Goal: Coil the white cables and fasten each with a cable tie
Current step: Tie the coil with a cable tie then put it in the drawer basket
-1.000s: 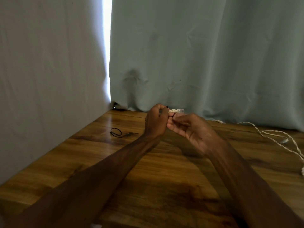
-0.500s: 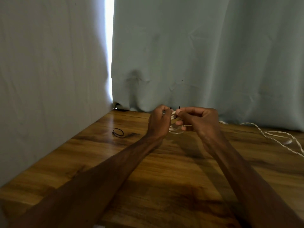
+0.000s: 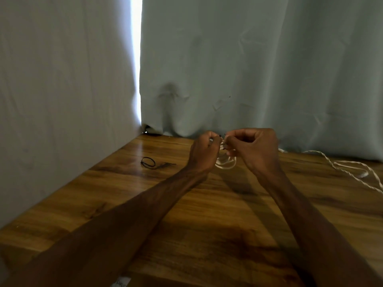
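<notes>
Mid-frame, our left hand (image 3: 204, 151) and right hand (image 3: 252, 150) pinch one coil (image 3: 226, 163) and its tie (image 3: 220, 134), seemingly unfastened; the cable (image 3: 352, 169) at right lies uncoiled.

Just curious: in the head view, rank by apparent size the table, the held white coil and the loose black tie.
1. table
2-3. white coil and black tie look about alike; the coil is partly hidden.
</notes>
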Action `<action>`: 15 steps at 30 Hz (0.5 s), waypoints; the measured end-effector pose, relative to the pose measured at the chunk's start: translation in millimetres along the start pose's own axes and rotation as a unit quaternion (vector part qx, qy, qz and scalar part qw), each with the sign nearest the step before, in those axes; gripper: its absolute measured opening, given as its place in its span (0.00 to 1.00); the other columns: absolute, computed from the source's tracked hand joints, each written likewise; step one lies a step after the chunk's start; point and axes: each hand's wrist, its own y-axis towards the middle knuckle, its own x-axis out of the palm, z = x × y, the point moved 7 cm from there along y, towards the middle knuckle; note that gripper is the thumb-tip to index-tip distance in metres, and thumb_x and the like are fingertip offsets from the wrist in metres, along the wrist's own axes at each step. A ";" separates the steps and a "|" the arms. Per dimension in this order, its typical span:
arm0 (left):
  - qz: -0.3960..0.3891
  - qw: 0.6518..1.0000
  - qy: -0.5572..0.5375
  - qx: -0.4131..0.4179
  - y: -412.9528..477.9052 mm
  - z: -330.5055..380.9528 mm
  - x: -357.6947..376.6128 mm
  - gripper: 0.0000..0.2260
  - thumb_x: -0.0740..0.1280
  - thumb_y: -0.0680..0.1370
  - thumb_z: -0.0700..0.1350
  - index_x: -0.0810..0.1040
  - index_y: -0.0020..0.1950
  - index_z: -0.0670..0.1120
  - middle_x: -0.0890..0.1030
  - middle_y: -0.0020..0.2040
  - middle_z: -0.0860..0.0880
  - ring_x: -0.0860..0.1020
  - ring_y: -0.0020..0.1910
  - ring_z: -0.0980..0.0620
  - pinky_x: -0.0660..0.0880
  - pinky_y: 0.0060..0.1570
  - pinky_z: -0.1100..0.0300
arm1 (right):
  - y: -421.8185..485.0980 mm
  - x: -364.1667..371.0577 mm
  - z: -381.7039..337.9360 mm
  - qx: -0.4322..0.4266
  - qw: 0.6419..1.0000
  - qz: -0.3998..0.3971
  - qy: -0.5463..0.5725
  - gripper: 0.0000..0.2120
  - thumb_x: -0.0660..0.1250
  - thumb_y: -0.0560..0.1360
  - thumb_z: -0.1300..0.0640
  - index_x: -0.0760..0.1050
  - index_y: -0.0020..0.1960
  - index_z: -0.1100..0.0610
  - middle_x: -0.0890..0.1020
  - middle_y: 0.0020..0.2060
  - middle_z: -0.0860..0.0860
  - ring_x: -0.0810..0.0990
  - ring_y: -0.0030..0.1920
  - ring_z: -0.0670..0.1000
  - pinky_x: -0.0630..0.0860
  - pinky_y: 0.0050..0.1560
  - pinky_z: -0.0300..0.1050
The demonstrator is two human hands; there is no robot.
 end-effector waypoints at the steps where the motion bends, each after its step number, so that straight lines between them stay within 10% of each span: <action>1: -0.005 1.000 -0.003 -0.001 0.3 -0.3 0.4 0.10 0.62 0.78 0.51 0.78 0.42 0.49 0.82 0.39 0.45 0.83 0.42 0.41 0.81 0.44 0.40 | 1.5 -0.7 2.4 0.022 1.000 -0.010 0.015 0.03 0.75 0.73 0.65 0.86 0.46 0.61 0.87 0.36 0.55 0.88 0.36 0.55 0.85 0.41 0.50; 15: -0.066 0.998 -0.004 0.012 1.5 0.8 8.5 0.12 0.62 0.74 0.53 0.80 0.45 0.46 0.82 0.39 0.47 0.81 0.39 0.48 0.79 0.42 0.45 | 4.0 -6.0 13.5 0.141 0.985 -0.070 0.077 0.04 0.75 0.74 0.68 0.84 0.48 0.68 0.87 0.41 0.63 0.86 0.39 0.54 0.85 0.42 0.44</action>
